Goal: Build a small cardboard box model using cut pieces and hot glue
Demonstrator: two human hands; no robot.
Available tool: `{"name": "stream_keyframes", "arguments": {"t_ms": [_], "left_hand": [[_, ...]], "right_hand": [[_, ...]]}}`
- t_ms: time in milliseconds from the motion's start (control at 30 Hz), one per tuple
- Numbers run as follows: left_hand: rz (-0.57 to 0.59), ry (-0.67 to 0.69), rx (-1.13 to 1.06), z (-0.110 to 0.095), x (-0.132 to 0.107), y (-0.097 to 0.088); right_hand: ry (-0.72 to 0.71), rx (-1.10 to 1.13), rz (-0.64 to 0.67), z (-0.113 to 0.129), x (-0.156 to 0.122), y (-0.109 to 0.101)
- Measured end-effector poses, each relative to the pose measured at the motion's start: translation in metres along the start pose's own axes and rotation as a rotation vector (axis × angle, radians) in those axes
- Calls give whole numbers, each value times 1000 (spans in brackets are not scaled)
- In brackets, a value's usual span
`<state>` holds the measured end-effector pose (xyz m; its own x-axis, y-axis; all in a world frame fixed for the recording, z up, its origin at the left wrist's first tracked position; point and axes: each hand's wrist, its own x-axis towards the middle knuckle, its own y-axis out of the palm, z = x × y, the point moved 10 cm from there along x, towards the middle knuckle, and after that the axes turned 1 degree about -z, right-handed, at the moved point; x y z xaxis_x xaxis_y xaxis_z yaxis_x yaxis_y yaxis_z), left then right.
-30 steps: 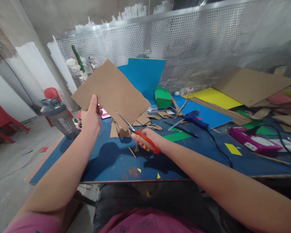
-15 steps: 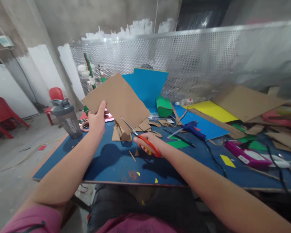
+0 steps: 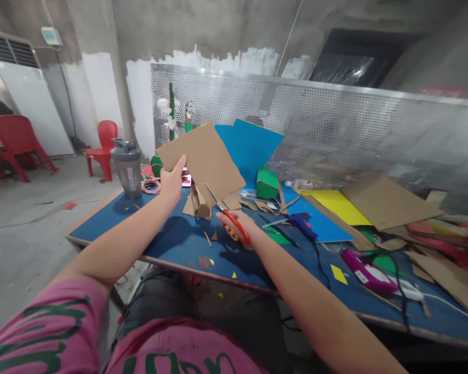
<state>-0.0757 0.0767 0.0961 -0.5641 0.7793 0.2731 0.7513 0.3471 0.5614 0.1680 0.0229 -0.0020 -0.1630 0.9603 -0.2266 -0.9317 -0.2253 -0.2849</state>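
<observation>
A plain cardboard sheet (image 3: 205, 150) and red-handled scissors (image 3: 235, 224) are held above the blue tabletop (image 3: 171, 241).
The flat, matte, angular sheet is pinched at its left side by the left hand (image 3: 172, 181); the slim metal-bladed scissors, to its near right, are grasped by the right hand (image 3: 245, 219). A perforated metal screen (image 3: 300, 119) is seen far behind.

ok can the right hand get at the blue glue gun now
Probably not to grasp it: the right hand holds scissors. Otherwise the blue glue gun lies nearby, uncovered, and the slim dark tool in between looks low enough to reach over.
</observation>
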Motion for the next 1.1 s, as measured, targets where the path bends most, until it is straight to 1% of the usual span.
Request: {"name": "stream_keyframes", "arguments": {"t_ms": [133, 233, 333, 400, 467, 533, 633, 700, 900, 1100], "left_hand": [[-24, -66, -1, 8, -2, 6], [-26, -102, -8, 16, -3, 22], [23, -173, -56, 29, -6, 41], [69, -188, -60, 32, -8, 48], [92, -175, -52, 32, -8, 48], [94, -150, -53, 31, -6, 43], [51, -99, -43, 30, -3, 34], [15, -83, -26, 33, -2, 30], [9, -129, -38, 47, -1, 29], [-7, -144, -82, 47, -6, 29]], "right_hand": [[-3, -7, -12, -2, 3, -3], [-24, -12, -54, -3, 5, -6], [-41, -27, -90, -6, 8, -9], [-57, -42, -101, -9, 11, -12], [-74, -66, -107, -12, 15, -16], [-91, -91, -109, -15, 19, -19], [-111, -126, -116, -18, 25, -22], [-113, -151, -120, -18, 27, -23], [-100, -207, -116, -17, 24, -23], [-91, -214, -122, -16, 21, -22]]}}
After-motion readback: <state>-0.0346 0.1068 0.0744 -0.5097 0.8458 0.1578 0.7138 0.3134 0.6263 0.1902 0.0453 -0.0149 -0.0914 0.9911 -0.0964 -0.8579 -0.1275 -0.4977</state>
